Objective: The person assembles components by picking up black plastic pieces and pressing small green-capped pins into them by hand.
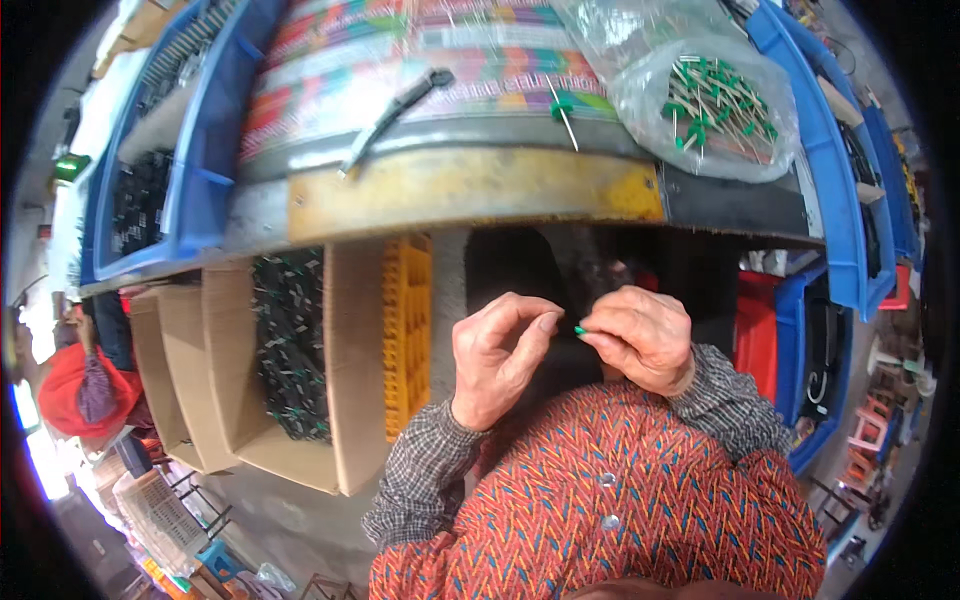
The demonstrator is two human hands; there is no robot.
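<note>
Both my hands are held up in front of my lap, below the table's front edge, with their fingertips close together. My left hand (503, 355) is closed in a pinch, thumb against forefinger; whatever may be between them is too small to make out. Between the thumb and finger of my right hand (642, 338) shows the tip of a small green piece (580, 330). On the table ahead lies a green piece with a thin metal pin (563, 108). Further right, a clear plastic bag (640, 110) holds many green pieces with metal pins (722, 105).
A slim dark-ended metal tool (395, 118) lies on the table (470, 185). Blue bins (205, 150) flank it on both sides. Below left stand a cardboard box (350, 380) of dark parts and a yellow crate (408, 340); a red container (757, 335) is below right.
</note>
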